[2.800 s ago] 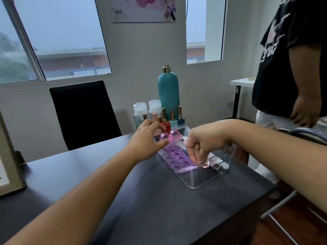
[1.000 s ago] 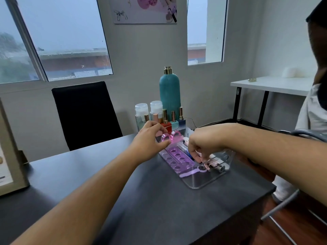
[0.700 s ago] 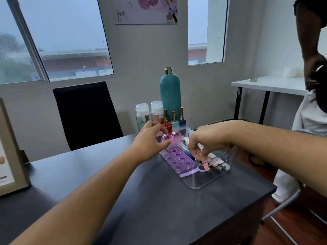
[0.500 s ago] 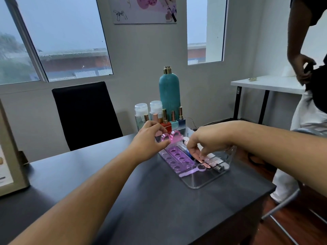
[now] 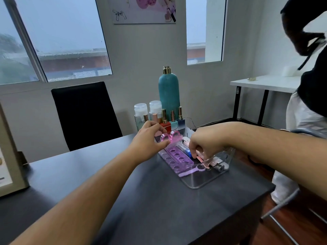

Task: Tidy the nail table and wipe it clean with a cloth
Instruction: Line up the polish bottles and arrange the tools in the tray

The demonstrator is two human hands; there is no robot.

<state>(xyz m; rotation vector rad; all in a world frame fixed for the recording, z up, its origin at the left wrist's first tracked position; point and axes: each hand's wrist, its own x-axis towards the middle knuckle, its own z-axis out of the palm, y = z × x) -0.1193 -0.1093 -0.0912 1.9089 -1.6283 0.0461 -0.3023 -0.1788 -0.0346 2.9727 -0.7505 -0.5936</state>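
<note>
Left hand point(image 5: 150, 138): thumb and fingers pinched on the far end of a pink toe separator point(image 5: 170, 137), holding it at the far rim of the clear tray point(image 5: 208, 181). Right hand point(image 5: 206, 144): reaches down into the tray from above, fingers curled narrow over the small items inside; fingertips sit at a pink nail file point(image 5: 203, 162), but whether they actually grip it cannot be told, as the knuckles hide the contact.

Tray contents: two purple toe separators point(image 5: 177, 160) lying flat along the left side, a blue-and-white tube point(image 5: 184, 150) beside them, pale pink tools and a metal-capped piece at the near right corner. Tray sits on the dark nail table point(image 5: 141, 200), near its right edge.

Behind the tray, against the wall: tall teal bottle point(image 5: 169, 92), two clear bottles with white caps point(image 5: 148, 110), a row of nail polish bottles point(image 5: 172, 121) in red, teal and blue.

No cloth in view. Black chair point(image 5: 83, 114) at the far side of the table; framed picture point(image 5: 8, 156) at the left edge. A second person point(image 5: 307, 96) stands at the right, by a white side table point(image 5: 265, 84).
</note>
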